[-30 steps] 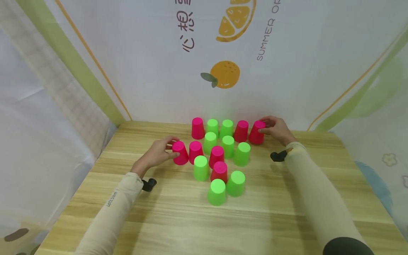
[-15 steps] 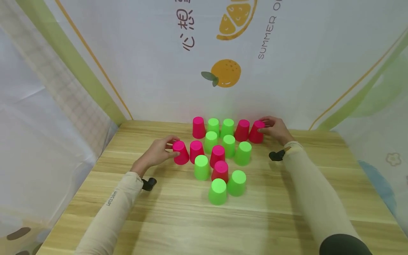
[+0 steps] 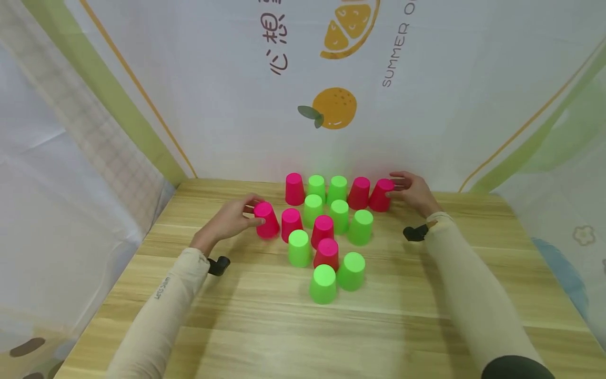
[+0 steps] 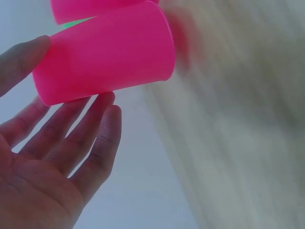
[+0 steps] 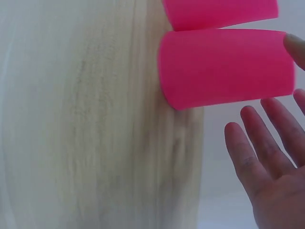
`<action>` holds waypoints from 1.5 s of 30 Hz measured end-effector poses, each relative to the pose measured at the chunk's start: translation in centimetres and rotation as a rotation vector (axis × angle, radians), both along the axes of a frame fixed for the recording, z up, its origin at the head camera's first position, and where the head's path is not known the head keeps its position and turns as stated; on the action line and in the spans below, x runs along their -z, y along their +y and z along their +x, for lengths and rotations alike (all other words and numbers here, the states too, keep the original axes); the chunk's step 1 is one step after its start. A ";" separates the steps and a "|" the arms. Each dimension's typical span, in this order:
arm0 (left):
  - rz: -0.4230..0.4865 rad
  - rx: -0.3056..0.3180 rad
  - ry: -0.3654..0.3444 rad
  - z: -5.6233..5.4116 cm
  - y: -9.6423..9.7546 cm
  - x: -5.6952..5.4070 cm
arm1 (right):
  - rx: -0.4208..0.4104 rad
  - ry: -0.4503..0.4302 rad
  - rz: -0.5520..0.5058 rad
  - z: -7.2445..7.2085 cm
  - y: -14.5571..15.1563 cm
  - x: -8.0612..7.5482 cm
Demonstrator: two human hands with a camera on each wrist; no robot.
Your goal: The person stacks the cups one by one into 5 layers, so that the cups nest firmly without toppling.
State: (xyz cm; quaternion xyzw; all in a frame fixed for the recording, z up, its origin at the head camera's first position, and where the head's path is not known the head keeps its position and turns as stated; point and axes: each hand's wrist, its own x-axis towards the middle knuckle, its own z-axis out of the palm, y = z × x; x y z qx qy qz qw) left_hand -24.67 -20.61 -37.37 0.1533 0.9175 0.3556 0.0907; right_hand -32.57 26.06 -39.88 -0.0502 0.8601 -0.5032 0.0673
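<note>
Fifteen pink and green cups (image 3: 313,212), mouth-down, at a wooden table (image 3: 246,331). The left-hand pink cup (image 3: 266,222) is on the group's outer side, toward the table's left edge; the right-hand pink cup (image 3: 381,196) ends the row along the back edge. The left wrist view shows what the head view partly hides: the fingers (image 4: 78,138) of the left hand (image 3: 229,218) along one side of the cup, opposite the thumb (image 4: 21,59), pinching it near its narrow end. The right wrist view shows the fingers of the right hand (image 3: 415,193) nearly straight and spread wide, at least two clear of the cup, the thumb tip overlapping its narrow end; whether it presses cannot be told. A neighbouring pink cup (image 4: 100,8) is cut off at the top of the left wrist view. Whether the left-hand pink cup's rim meets the table is hard to make out. In the head view the front green cup (image 3: 323,287) partly hides the front pink cup (image 3: 326,253); both arms, in pale sleeves (image 3: 147,321), reach forward, the right hand closer to the back edge
</note>
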 end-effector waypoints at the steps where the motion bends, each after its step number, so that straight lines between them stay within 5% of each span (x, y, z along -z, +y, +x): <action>1: -0.003 0.001 -0.002 -0.2 0.0 -0.3 | -0.004 0.016 0.001 0.2 0.2 -0.2; 15: -0.011 0.045 0.083 -4.2 2.0 -3.5 | 0.010 0.194 -0.054 4.4 1.1 -3.9; 23: 0.021 0.021 0.106 -6.5 3.8 -4.5 | -0.146 0.259 -0.120 8.5 0.4 -5.2; 33: 0.058 -0.022 0.116 -8.9 6.0 -6.0 | -0.409 0.265 -0.048 12.4 -2.3 -3.7; 45: 0.043 0.000 0.083 -10.5 8.8 -6.2 | -0.514 0.219 0.147 14.4 -5.9 -0.9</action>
